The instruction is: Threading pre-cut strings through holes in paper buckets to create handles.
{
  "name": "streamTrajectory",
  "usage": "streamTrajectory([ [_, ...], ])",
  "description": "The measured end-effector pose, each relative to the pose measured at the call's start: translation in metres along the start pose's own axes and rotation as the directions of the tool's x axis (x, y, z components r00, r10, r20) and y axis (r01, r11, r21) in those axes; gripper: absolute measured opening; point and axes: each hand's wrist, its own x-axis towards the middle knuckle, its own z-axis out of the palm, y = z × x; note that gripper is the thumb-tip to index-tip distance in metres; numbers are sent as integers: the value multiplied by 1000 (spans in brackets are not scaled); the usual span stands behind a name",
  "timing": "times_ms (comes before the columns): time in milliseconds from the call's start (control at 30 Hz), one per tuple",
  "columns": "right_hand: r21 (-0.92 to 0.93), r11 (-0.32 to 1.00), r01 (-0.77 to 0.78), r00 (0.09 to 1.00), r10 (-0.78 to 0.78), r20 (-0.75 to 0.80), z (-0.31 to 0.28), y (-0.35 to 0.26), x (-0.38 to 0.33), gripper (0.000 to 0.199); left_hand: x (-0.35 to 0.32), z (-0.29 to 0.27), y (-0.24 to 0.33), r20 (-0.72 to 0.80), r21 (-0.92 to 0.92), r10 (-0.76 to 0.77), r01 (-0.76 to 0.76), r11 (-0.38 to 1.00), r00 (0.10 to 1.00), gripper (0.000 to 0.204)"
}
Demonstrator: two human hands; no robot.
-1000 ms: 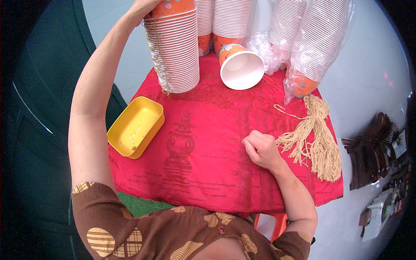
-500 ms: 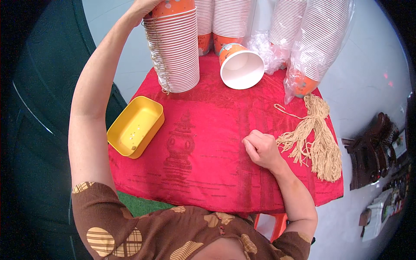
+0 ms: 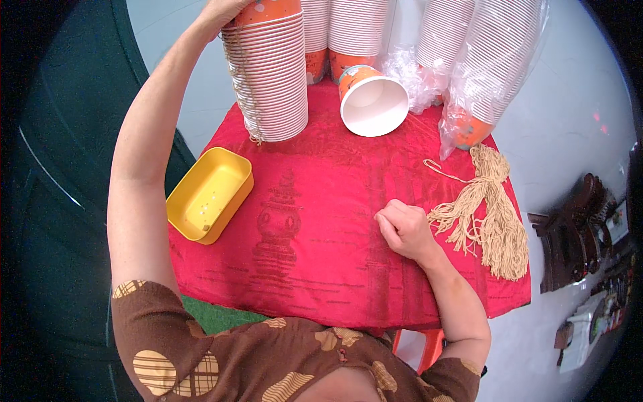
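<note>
A tall nested stack of white-rimmed paper cups (image 3: 273, 80) stands at the table's far left, its orange top cup (image 3: 271, 11) base up. My left hand (image 3: 226, 13) closes against the side of that top cup, its fingers partly cut off by the upper edge. A thin twine (image 3: 240, 74) hangs down the stack's left side. My right hand (image 3: 405, 229) is closed in a fist on the red cloth, and nothing sticks out of it. Right of it lies a bundle of beige yarn (image 3: 492, 214). One loose paper cup (image 3: 375, 104) lies on its side, mouth toward me.
A yellow plastic box (image 3: 211, 194) with small bits in it sits at the left edge of the red-covered table (image 3: 321, 268). More cup stacks (image 3: 358, 30) stand at the back, and a plastic-wrapped stack (image 3: 492, 74) is at back right. A red stool (image 3: 429, 348) shows below the table.
</note>
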Motion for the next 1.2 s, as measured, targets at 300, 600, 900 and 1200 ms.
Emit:
streamTrajectory([
  [300, -6, 1000, -3, 1000, 3, 2, 0, 2, -2, 7, -8, 8, 3, -89, 7, 39, -39, 999, 995, 48],
  [600, -7, 1000, -2, 1000, 3, 11, 1, 1, 0, 7, -14, 9, 3, -129, -6, 45, -47, 999, 991, 50],
  [900, 27, 1000, 4, 1000, -5, 26, 9, -1, 1, 5, 17, -50, -84, -330, -67, -101, 83, 994, 938, 73],
  [1200, 16, 998, -64, 998, 64, 2, 7, 8, -6, 8, -77, 4, -79, -162, 646, 646, -415, 641, 746, 66],
])
